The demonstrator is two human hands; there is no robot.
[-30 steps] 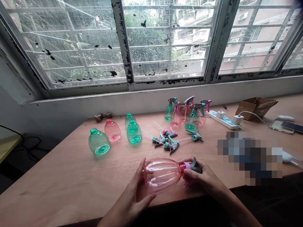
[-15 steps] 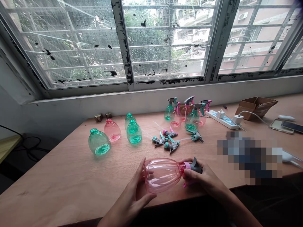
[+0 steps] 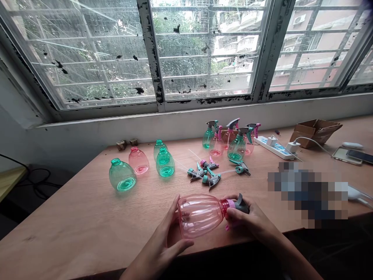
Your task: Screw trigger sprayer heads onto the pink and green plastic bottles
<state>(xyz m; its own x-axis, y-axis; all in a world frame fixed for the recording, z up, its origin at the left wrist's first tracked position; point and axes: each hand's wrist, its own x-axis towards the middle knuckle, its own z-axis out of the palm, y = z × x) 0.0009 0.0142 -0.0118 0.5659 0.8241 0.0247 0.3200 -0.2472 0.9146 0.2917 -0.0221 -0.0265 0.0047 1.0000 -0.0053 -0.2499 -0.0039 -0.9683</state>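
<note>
A clear pink spray bottle (image 3: 199,216) lies sideways in the air near the table's front edge, its neck pointing right. My left hand (image 3: 166,233) cups its base, fingers behind and thumb below. My right hand (image 3: 247,217) is closed around the grey and pink spray head (image 3: 241,205), which sits on the bottle's neck. Beyond them lie several loose trigger spray heads (image 3: 212,179) with thin tubes. To the left stand open bottles without heads: a green bottle (image 3: 122,177), a pink bottle (image 3: 139,161) and two more green bottles (image 3: 165,163).
Several bottles with heads fitted (image 3: 236,149) stand at the back, beside a white power strip (image 3: 274,147) with chargers. An open cardboard box (image 3: 314,132) and a phone (image 3: 359,155) are at the right. A blurred patch (image 3: 309,194) covers something nearer. Windows line the wall behind.
Almost nothing differs. The pink spray bottle and my hands have shifted very slightly; the things on the table are where they were.
</note>
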